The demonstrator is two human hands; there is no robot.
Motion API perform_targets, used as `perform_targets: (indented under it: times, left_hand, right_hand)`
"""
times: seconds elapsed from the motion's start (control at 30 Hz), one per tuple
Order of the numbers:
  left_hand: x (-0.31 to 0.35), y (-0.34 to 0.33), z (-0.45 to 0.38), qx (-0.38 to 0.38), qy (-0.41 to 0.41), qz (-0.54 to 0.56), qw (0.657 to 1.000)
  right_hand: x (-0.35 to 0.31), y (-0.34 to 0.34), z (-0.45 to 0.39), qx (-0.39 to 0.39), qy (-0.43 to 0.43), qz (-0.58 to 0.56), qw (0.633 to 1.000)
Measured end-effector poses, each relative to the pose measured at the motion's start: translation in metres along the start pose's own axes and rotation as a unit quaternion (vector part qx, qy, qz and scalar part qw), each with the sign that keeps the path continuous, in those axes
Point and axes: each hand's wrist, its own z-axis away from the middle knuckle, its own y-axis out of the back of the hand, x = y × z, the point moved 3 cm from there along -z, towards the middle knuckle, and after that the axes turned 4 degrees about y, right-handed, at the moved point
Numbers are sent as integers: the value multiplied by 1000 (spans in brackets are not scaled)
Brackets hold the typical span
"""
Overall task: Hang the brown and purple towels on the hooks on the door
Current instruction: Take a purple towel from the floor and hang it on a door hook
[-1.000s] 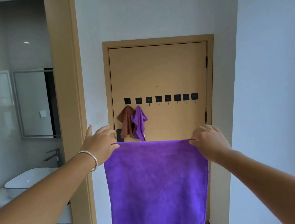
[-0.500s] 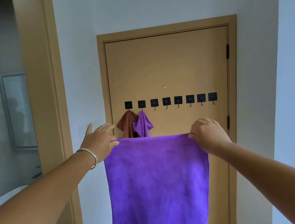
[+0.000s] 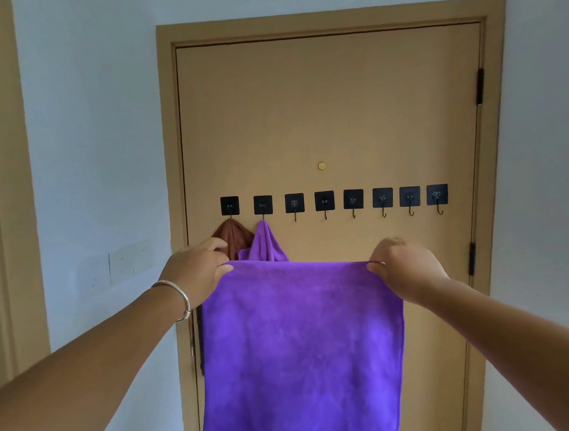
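Holding a large purple cloth towel (image 3: 301,344) spread before the tan wooden door (image 3: 329,115).
The left hand (image 3: 197,271) and right hand (image 3: 405,268) each pinched a top corner; above them ran black square hooks (image 3: 324,200), with a brown towel (image 3: 232,237) and small purple towel (image 3: 265,242) hanging just beyond the left hand.

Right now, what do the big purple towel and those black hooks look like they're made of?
The purple towel looks like soft microfiber: matte, faintly fuzzy, draping limply. The black hooks seem to be glossy plastic pads, probably adhesive, each with a thin dark wire hook, likely metal; too small to be sure.
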Motion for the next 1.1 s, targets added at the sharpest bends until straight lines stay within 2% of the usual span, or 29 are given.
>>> perform_targets:
  times: [0.13,0.37,0.6,0.67,0.73,0.8,0.87,0.93,1.1]
  left_hand:
    - [-19,-36,-66,-3,-7,41,999]
    - [-35,-95,-147,-25,-18,54,998]
    - [-41,-150,-220,-2,-39,51,998]
    - [-39,-158,-236,26,-66,51,996]
    - [-35,-164,-252,40,-120,13,992]
    - [-34,-169,-269,30,-155,-27,987]
    - [-37,-173,-285,25,-153,-48,987]
    - [-40,-177,-297,9,-133,-72,988]
    - [-37,-188,-316,-24,-101,-143,984]
  right_hand:
    - [10,-34,-66,-30,-27,21,999]
    - [28,-88,-145,-24,-55,25,998]
    - [57,-131,-215,2,-49,2,999]
    - [62,-140,-232,2,-19,2,1000]
    - [66,-150,-249,-24,58,23,998]
    - [65,-159,-263,-64,144,81,984]
    - [66,-167,-277,-80,206,147,964]
    - [68,-173,-290,-75,213,166,960]
    - [68,-188,-324,-60,169,131,975]
